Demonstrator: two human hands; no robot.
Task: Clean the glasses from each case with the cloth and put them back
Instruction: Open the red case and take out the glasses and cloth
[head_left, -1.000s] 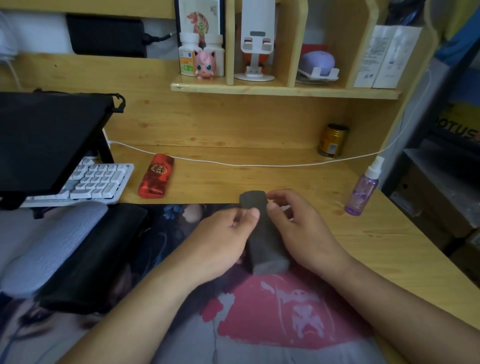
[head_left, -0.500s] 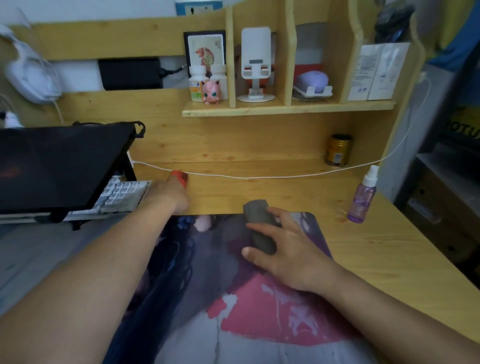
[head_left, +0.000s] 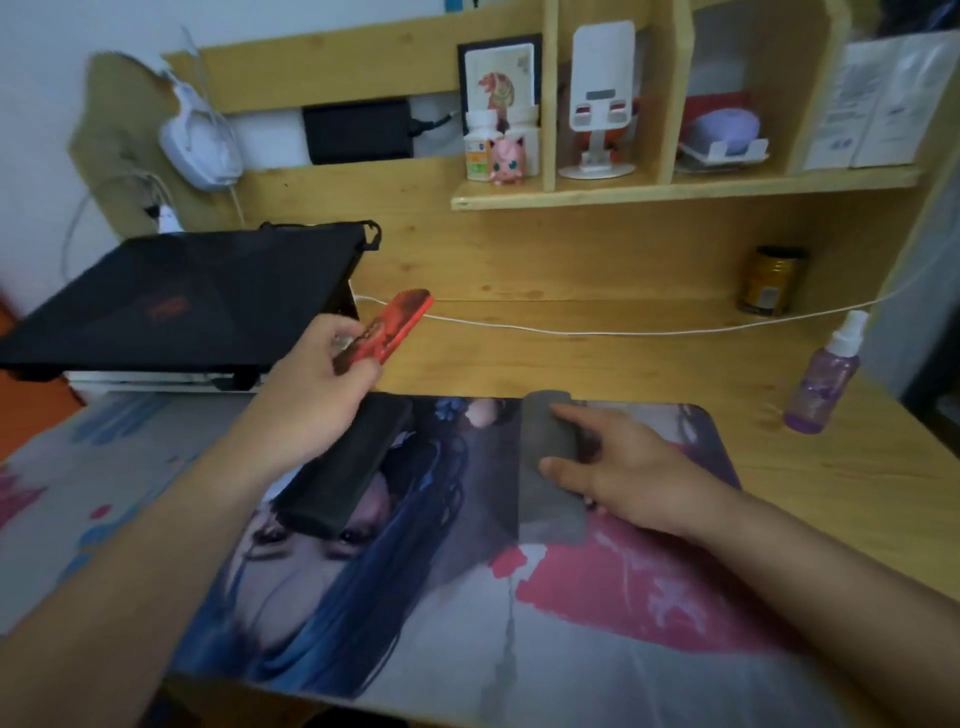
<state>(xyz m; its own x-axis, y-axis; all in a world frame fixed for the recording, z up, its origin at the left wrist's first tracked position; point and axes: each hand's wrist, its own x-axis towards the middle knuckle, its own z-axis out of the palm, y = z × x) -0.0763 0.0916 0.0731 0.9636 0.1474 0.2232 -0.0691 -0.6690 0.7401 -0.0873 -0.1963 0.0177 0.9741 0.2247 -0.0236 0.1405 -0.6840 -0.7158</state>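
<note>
Looks like a home study or bedroom corner: wooden worktop (head_left: 597, 358) with a printed anime mat (head_left: 467, 597) under the hands, cubby shelf (head_left: 675, 189) beyond them holding a pink toy figure (head_left: 507, 162), headset (head_left: 200, 150) hung far left.

My left hand (head_left: 317, 395) is raised, fingers (head_left: 337, 332) curled tight; my right hand (head_left: 618, 467) lies flat, fingers straight.

The left hand (head_left: 317, 395) grips a red glasses case (head_left: 387, 330), lifted off the desk (head_left: 597, 358) and tilted toward one o'clock. At three o'clock of it, the right hand (head_left: 618, 467) rests with straight fingers on the grey cloth (head_left: 545, 499) on the printed mat (head_left: 467, 597). A black case (head_left: 348, 467) lies under the left wrist. A purple spray bottle (head_left: 826, 384) stands at the desk's three o'clock side.
</note>
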